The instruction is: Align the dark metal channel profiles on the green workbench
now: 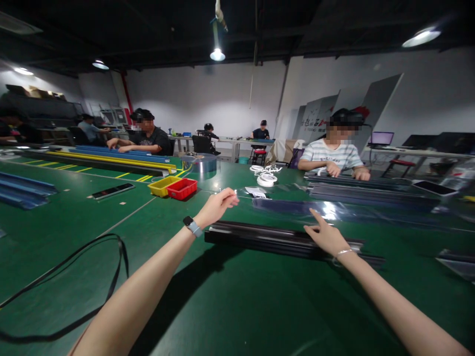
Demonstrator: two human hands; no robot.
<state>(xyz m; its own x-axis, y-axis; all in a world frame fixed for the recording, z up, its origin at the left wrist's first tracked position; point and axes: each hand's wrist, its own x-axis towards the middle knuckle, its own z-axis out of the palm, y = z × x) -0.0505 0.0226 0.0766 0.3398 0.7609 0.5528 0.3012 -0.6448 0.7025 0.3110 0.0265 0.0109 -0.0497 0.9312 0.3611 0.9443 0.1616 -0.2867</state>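
"Pale walls (230,91) stand behind a wide green bench (237,306) that spreads across most of what I can see. What's the largest thing near those two hands?"

"Dark profiles (260,240), lying lengthwise on the bench. Just beyond them, a strip of clear film (282,206) runs off toward the right."

"And past that?"

"Someone in a striped shirt (332,153), hands at another set of profiles (371,194). Off to the left sit a red bin (181,189) and a yellow bin (161,186), side by side, with a phone (113,191) near them. White rings (265,178) lie beyond the film."

"How far along does it look?"

"Early, I'd judge. The film is laid out lengthwise, but I see none of it over the near profiles; the two lie apart. Whether its far end is cut or loose, I can't tell."

"What about the grip?"

"The left hand (222,201) has its fingertips pinched narrow, on the film's near end as far as I can make out. The right hand (328,238) hangs above the profiles, forefinger and thumb apart, holding nothing I can see. Its fingertip is close to the film; whether it touches, I can't say."
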